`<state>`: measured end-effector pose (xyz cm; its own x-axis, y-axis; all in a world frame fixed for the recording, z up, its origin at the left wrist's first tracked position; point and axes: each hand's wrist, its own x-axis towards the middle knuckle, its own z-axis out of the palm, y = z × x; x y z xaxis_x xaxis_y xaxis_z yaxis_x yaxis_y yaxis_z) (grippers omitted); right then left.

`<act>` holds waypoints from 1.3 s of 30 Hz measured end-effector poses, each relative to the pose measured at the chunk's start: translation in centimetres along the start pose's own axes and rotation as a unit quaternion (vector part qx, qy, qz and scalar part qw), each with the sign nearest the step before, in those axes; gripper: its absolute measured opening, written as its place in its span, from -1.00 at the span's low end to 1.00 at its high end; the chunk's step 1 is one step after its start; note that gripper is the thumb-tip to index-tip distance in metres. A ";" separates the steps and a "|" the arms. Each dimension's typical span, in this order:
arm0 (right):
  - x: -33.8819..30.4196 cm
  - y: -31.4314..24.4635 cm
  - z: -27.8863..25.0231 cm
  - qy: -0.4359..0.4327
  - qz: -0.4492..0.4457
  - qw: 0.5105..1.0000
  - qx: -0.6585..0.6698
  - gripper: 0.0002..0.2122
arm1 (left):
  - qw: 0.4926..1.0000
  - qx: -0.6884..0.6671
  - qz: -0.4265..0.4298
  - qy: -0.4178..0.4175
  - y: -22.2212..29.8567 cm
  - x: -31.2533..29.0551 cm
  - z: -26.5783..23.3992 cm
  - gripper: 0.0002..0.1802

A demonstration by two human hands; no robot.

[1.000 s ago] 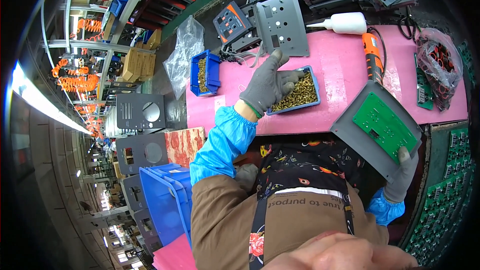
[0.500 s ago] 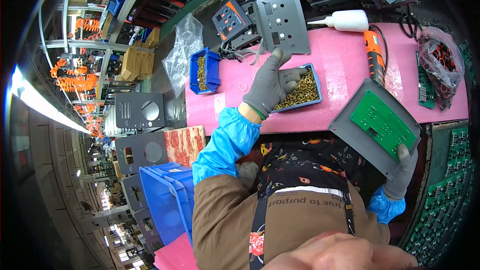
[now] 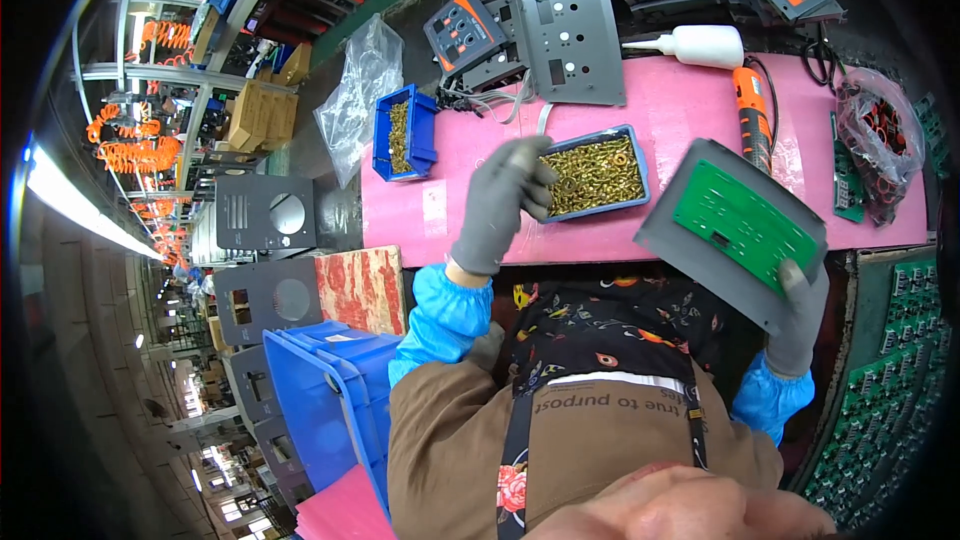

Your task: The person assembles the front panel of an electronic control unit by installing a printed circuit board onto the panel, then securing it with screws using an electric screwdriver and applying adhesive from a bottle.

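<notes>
My left hand [image 3: 500, 202], in a grey glove, is beside the left end of a blue tray [image 3: 643, 172] of small brass-coloured screws [image 3: 598, 176]. Its fingers are curled together; whatever is in them is too small or hidden to make out. At the right, my right hand [image 3: 797, 320], gloved too, grips the lower right part of a dark grey panel [image 3: 662, 230]. A green circuit board [image 3: 745, 225] lies on that panel, my thumb pressing on its corner. The panel is held tilted over the pink mat's front edge.
A smaller blue bin [image 3: 428, 150] of screws stands left on the pink mat [image 3: 700, 100]. Behind lie a punched grey plate [image 3: 575, 40], a white squeeze bottle [image 3: 705, 45] and an orange electric screwdriver [image 3: 750, 105]. Circuit boards [image 3: 890, 380] line the right; a blue crate [image 3: 320, 370] is lower left.
My left hand has drawn back from the screw tray, leftward and nearer to me, its fingers now curled. My right hand has shifted the panel and board slightly up and left.
</notes>
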<state>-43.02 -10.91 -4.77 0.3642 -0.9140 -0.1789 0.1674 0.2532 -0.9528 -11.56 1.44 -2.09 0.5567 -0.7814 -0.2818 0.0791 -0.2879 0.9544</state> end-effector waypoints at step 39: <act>10.9 0.6 6.6 -0.014 -0.148 0.702 -0.696 -0.62 | 0.783 0.458 0.179 0.381 -6.8 5.6 -21.1 -0.69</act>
<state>-32.89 -18.63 -5.70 0.5240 -0.8494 0.0635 -0.8110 -0.5203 -0.2674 8.50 10.69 -8.09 0.7670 -0.4464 0.4609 -0.6268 -0.6747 0.3897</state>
